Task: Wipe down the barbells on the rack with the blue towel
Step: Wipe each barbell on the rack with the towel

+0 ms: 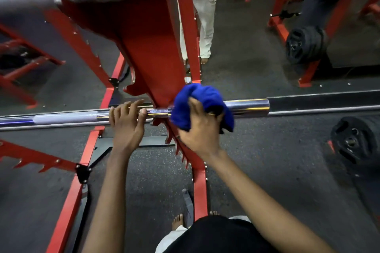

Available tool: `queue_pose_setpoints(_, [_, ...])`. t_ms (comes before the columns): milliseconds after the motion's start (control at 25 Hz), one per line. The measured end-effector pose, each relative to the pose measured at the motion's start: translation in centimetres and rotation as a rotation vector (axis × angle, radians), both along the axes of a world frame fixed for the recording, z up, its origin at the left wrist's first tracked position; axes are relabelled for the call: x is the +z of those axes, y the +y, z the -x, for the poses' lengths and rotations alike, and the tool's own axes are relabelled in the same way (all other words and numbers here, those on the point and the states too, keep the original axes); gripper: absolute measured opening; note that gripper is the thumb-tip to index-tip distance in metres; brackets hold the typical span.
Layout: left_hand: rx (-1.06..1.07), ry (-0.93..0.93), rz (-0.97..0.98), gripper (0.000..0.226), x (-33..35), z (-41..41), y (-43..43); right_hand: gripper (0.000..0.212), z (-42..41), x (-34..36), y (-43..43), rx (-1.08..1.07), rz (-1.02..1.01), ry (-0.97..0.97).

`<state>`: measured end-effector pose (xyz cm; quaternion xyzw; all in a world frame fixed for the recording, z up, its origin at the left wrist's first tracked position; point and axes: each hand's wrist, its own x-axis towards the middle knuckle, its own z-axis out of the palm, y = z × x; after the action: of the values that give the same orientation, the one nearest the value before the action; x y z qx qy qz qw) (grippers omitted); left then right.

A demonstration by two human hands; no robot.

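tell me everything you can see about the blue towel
The blue towel is a deep, solid blue cloth that looks soft and thick, like terry. It is bunched into a lump, not spread flat, and wrapped over the shiny barbell just right of the red rack upright, with folds hanging below the bar. The right hand grips it from the near side, fingers dug into the folds. No label or pattern shows.
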<state>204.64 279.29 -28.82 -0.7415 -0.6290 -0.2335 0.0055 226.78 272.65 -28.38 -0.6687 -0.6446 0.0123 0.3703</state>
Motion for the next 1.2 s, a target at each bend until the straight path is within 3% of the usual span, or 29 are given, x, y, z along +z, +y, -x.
queue_pose_setpoints(200, [0.008, -0.046, -0.054, 0.051, -1.4, -0.1, -0.5, 0.074, -0.1, -1.9, 0.0, 0.505, -0.036, -0.168])
queue_pose_setpoints(280, [0.021, -0.030, -0.092, 0.049, -1.6, -0.2, -0.3, 0.071, -2.3, -2.5, -0.5, 0.577, -0.051, -0.220])
queue_pose_setpoints(520, [0.067, 0.012, -0.182, 0.031, -0.6, -1.3, -0.7, 0.056, -8.9, -3.7, -2.7, 0.234, -0.192, -0.037])
queue_pose_setpoints(680, [0.214, 0.053, -0.151, 0.043, 1.3, -2.5, 1.0, 0.064, -9.6, -1.1, -1.8, 0.005, -0.187, 0.064])
queue_pose_setpoints(760, [0.176, 0.246, 0.020, 0.039, 2.7, -2.0, 2.8, 0.056, -9.3, 1.2, -0.5, -0.086, -0.115, 0.130])
queue_pose_setpoints(840, [0.145, 0.377, 0.311, 0.026, 4.5, -1.7, 3.8, 0.041, -8.6, 2.8, 0.9, -0.164, -0.015, 0.063])
queue_pose_setpoints(880, [0.074, 0.377, 0.311, 0.015, 4.7, -1.7, 3.9, 0.038, -7.6, 3.1, 1.3, -0.167, 0.022, 0.019])
queue_pose_setpoints(1000, [0.003, 0.294, 0.178, 0.012, 3.9, -0.9, 3.4, 0.057, -2.1, 2.0, 1.0, 0.029, 0.029, -0.075])
queue_pose_setpoints(1080, [0.100, 0.026, 0.055, 0.030, 2.8, -0.8, 2.6, 0.071, 0.5, 0.3, 0.5, 0.172, -0.022, -0.137])
queue_pose_setpoints(1120, [0.115, -0.072, 0.010, 0.034, 2.1, -0.8, 2.1, 0.073, 0.6, -0.6, 0.4, 0.230, -0.045, -0.146])
queue_pose_setpoints(1200, [0.106, -0.086, -0.059, 0.036, 1.3, -0.6, 1.4, 0.071, -1.1, -1.7, 0.1, 0.326, -0.075, -0.136])
